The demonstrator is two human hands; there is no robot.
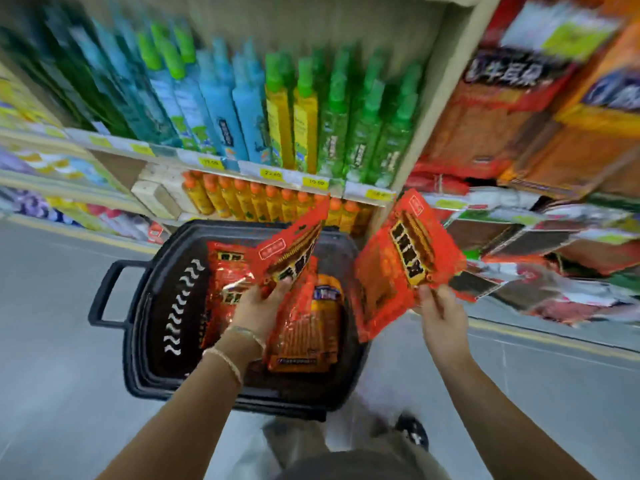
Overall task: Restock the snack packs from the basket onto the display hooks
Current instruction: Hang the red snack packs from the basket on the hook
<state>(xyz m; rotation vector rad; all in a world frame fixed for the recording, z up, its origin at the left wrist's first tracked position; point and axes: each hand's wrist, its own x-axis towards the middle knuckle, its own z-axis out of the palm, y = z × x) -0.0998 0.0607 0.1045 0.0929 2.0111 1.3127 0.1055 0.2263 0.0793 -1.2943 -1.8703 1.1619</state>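
**Item under handling.** One flat red foil snack pack with a black-and-gold label (405,261) is up off the basket, to its right and near the right-hand display. The right hand (441,315) pinches it at its lower edge only. A second red foil snack pack (294,249) sits above the basket, pinched at its lower corner by the left hand (261,308). The hands are well apart, each clamped on its own pack.

**Stock remaining.** The black plastic basket (221,227) stands on the floor below the hands. Several red and orange packs (308,336) lie loose inside it.

**Destination.** The hanging packs on the right-hand display (512,244) are badly blurred. No hook or pack hang-hole can be made out.

**Surroundings.** Green, blue and yellow bottles (242,109) fill the shelf behind the basket.

**Risks, as judged.**
- Both grips are at the bottom edge, so the hanging end of each pack is free. It may flop and miss the hook, or the foil may slip out of the pinch and fall to the floor.
- With both hands loaded, neither is free to steady a hook or part the packs already hanging. Neighbouring stock could be knocked off.
- The display looks crowded. Forcing a pack on could tear its hole.
- The basket sits close to the feet, which makes it a trip point.
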